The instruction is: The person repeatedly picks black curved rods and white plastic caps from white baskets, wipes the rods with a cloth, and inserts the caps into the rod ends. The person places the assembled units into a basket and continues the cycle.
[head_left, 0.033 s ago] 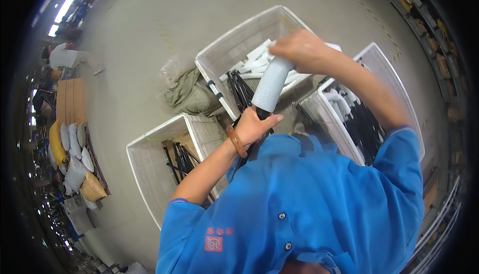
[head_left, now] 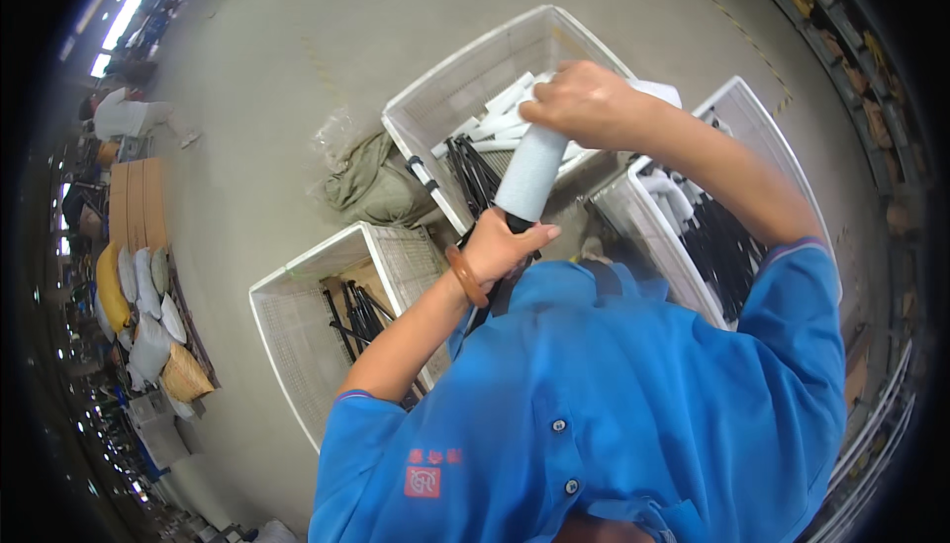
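Observation:
My left hand (head_left: 497, 248) is closed around a black rod (head_left: 519, 224), just below a white foam sleeve (head_left: 526, 177). The sleeve stands over the rod's upper part and leans up and to the right. At its top end my right hand (head_left: 582, 103) is curled shut on the foam. How far the rod reaches inside the sleeve is hidden. Behind them a white crate (head_left: 435, 88) holds white foam tubes (head_left: 505, 120) and black rods (head_left: 470, 167).
At the left stands another white crate (head_left: 307, 268) with black rods (head_left: 356, 316); a third crate (head_left: 737, 98) at the right has white-ended black rods. A green cloth bundle (head_left: 376, 182) lies on the floor. Sacks (head_left: 148, 320) and a person (head_left: 129, 116) are farther left.
My right hand and the top of the foam sleeve have shifted slightly left. The sleeve bends less near its top. My left hand has barely moved.

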Motion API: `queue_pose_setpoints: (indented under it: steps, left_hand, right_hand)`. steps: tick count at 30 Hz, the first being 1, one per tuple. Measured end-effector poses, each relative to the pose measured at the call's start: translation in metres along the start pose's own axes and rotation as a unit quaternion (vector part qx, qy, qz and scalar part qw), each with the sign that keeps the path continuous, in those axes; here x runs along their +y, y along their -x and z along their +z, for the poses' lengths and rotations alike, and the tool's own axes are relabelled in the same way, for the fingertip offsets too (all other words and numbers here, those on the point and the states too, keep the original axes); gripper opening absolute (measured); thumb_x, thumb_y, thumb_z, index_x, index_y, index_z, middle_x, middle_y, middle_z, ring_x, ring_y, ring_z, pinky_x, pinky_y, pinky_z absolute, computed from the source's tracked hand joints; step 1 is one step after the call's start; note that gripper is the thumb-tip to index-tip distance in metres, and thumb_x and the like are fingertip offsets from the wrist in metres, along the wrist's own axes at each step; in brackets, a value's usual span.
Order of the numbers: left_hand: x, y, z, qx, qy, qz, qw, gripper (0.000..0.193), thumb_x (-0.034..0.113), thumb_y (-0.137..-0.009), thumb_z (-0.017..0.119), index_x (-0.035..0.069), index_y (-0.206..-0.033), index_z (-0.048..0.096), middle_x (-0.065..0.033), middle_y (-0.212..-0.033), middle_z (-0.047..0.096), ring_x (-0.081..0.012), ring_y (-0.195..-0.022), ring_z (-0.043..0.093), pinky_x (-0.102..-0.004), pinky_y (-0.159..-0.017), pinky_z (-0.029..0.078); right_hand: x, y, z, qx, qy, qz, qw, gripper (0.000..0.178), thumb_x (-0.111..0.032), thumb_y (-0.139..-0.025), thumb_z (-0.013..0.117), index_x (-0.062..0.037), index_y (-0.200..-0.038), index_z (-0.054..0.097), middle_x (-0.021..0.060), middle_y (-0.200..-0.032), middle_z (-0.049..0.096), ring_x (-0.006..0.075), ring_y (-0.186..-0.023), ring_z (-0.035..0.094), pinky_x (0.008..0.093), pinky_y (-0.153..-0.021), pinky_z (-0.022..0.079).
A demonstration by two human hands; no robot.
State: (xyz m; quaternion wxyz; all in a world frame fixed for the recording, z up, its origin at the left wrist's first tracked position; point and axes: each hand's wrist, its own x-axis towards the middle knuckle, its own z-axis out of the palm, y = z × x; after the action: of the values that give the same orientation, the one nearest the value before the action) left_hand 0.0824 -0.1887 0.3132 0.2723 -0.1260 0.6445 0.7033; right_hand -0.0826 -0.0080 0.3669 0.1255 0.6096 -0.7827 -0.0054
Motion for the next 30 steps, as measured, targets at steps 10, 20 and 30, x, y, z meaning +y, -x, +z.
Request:
queue_pose_setpoints:
  steps: [10, 20, 30]
  left_hand:
    - [-0.029, -0.007, 0.006, -0.094, 0.052, -0.075, 0.991, 0.030, 0.009, -0.076, 0.081, 0.001, -0.092, 0.057, -0.0003, -0.064, 0.057, -0.0050, -0.041, 0.044, -0.0224, -0.036, 0.030]
    - [-0.073, -0.110, 0.048, -0.274, -0.416, 0.035, 0.866, 0.050, 0.026, -0.074, 0.082, 0.001, -0.108, 0.056, -0.0152, -0.096, 0.067, -0.0246, -0.075, 0.068, -0.0362, -0.068, 0.054]
    - [-0.114, -0.308, 0.252, -0.307, -0.661, 0.401, 0.554, 0.029, 0.026, -0.079, 0.073, 0.009, -0.096, 0.058, -0.0107, -0.088, 0.062, -0.0325, -0.082, 0.062, -0.0433, -0.071, 0.049]
  right_hand:
    - [-0.079, 0.027, 0.028, 0.033, 0.094, 0.022, 0.995, 0.011, -0.022, -0.073, 0.065, -0.0121, -0.076, 0.060, 0.0006, -0.068, 0.062, 0.0178, -0.067, 0.065, 0.0321, -0.066, 0.046]
    - [-0.121, 0.260, 0.082, -0.003, -0.083, 0.361, 0.929, 0.011, -0.016, -0.073, 0.063, -0.0156, -0.081, 0.057, 0.0015, -0.079, 0.058, 0.0221, -0.082, 0.062, 0.0364, -0.073, 0.046]
    - [-0.235, 0.621, 0.122, -0.239, -0.222, 0.750, 0.576, 0.033, -0.010, -0.065, 0.072, -0.0122, -0.097, 0.065, 0.0097, -0.098, 0.068, 0.0290, -0.101, 0.064, 0.0422, -0.086, 0.047]
